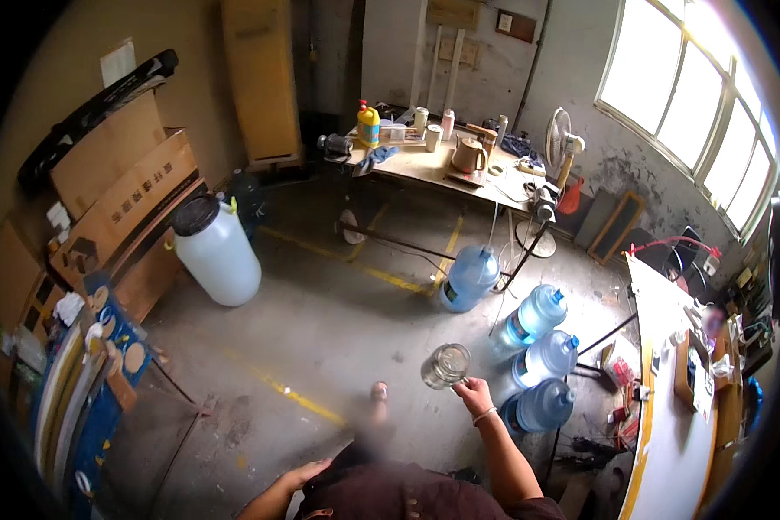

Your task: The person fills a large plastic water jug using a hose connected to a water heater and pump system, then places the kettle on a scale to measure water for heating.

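Note:
My right hand (474, 397) is closed round the handle of a clear glass mug (446, 366), held out in front of me above the floor. The mug is tilted, and I cannot make out anything inside it. Low at my left side, my left hand (303, 473) rests by my thigh with its fingers stretched out and nothing visible in them. Just beyond the mug, to the right, stand large blue water bottles: a far one (537, 314), a middle one (546, 360) and a near one (539, 406).
Another water bottle (471, 279) stands by the far table (416, 163), which bears a kettle (470, 156), a yellow bottle (368, 127) and cans. A white drum (219, 256) and cardboard boxes (130, 199) are at left. A long worktable (667, 433) runs along the right.

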`<state>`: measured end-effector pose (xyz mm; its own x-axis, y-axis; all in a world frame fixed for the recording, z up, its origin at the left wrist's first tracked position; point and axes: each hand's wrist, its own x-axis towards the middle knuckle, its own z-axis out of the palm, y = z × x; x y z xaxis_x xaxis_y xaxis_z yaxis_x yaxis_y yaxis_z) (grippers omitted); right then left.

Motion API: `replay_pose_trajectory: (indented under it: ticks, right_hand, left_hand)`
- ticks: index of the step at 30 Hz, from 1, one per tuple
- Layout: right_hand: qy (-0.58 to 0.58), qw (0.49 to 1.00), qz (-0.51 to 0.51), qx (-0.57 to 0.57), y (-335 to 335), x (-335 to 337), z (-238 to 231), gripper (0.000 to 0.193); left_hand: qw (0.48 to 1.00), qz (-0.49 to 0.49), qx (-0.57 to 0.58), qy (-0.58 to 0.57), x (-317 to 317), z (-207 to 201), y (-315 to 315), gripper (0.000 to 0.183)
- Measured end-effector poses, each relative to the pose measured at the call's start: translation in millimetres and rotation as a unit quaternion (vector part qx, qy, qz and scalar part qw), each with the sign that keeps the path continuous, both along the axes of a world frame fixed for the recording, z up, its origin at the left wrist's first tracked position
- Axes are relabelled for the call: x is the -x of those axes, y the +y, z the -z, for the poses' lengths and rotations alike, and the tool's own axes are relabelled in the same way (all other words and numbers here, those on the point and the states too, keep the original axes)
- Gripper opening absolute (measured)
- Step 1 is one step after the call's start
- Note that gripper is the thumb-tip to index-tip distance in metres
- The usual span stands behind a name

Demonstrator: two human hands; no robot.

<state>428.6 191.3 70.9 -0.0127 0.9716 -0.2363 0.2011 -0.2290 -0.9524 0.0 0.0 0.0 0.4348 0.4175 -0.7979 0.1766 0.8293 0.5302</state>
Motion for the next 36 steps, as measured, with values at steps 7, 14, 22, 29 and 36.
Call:
replay_pose_trajectory:
  ticks: [7, 14, 22, 29, 36]
  right_hand:
    - [-0.017, 1.0, 0.011, 0.013, 246, -53, -18, 0.015]
    - [-0.012, 0.99, 0.108, 0.085, 358, -111, -19, 0.022]
    - [0.068, 0.994, 0.014, 0.086, 645, -128, -17, 0.033]
    - [0.105, 0.989, -0.099, 0.014, 883, -49, -17, 0.04]
    - [0.043, 0.997, -0.068, 0.005, 1003, 15, -1, 0.044]
  left_hand:
    - [0.986, 0.16, -0.02, 0.034, -63, 13, 345, 0.08]
    - [0.95, 0.292, 0.032, 0.105, -77, 9, 503, 0.083]
    - [0.967, 0.211, 0.008, 0.141, -136, 51, 679, 0.079]
    - [0.988, -0.136, -0.046, 0.062, -156, 1, 784, 0.051]
    - [0.991, -0.025, -0.073, 0.11, -130, 9, 901, 0.046]
